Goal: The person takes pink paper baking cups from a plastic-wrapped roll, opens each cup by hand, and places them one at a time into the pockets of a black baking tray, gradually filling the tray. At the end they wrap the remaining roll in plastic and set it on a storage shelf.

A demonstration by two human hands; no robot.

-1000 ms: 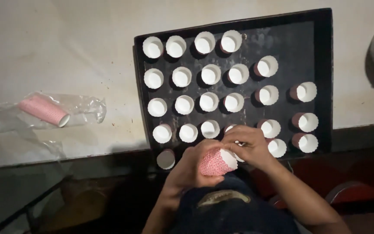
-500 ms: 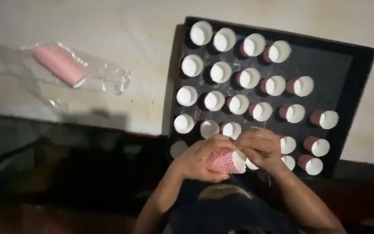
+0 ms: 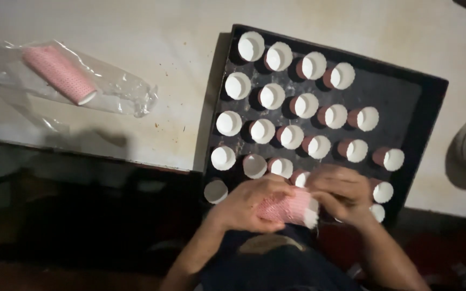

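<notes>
Head view: left hand [image 3: 246,207] clamped on a pink stack of paper cups [image 3: 287,207] at the tray's [image 3: 432,102] near edge — right hand [image 3: 341,194] pinching its end.
Change: hands unmoved; the view has slid right — bagged sleeve [image 3: 60,75] now far left on the counter [image 3: 136,32].
Tray: near-edge row part filled.

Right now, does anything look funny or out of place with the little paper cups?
Yes. One paper cup sits at the black tray's near left corner, outside the neat rows, by the table edge. The others stand in rows.

White table [image 3: 136,124] w/ black tray [image 3: 432,91], plastic sleeve [image 3: 109,91].
</notes>
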